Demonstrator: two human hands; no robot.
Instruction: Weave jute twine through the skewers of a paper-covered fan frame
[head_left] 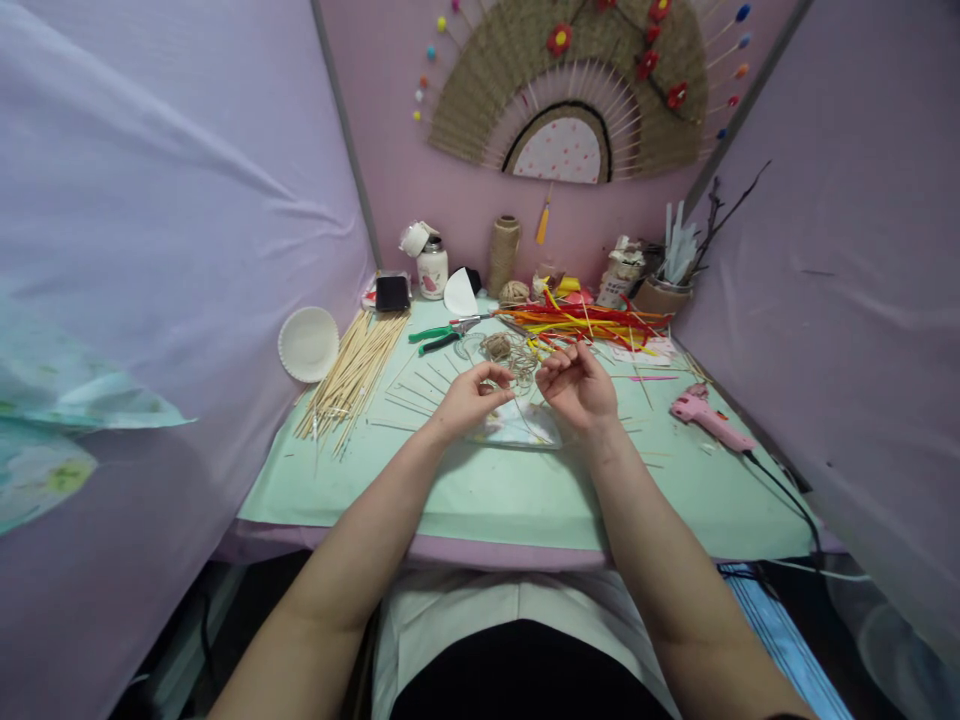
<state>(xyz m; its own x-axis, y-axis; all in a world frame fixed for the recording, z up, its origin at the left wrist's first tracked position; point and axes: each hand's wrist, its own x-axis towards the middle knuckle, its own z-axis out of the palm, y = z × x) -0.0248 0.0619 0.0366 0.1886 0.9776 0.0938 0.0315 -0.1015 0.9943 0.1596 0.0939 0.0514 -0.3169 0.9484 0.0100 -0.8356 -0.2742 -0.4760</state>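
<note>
My left hand (474, 397) is over the middle of the table, its thumb and fingertips nearly together on a thin strand of twine. My right hand (577, 388) is raised just to the right, palm up with the fingers curled; whether it holds the strand is too small to tell. Under and between the hands lies a patterned flat piece (517, 428) with thin sticks (424, 390) fanned out to its left. Behind the hands sits a loose tangle of brown twine (517, 355).
Bamboo sticks (352, 375) and a white paper dish (308, 345) lie left. Green-handled pliers (435, 333) and red and yellow pipe cleaners (592, 322) lie behind. A pink glue gun (709, 417) with a black cord rests right. Jars and a twine spool (504, 255) stand along the back wall.
</note>
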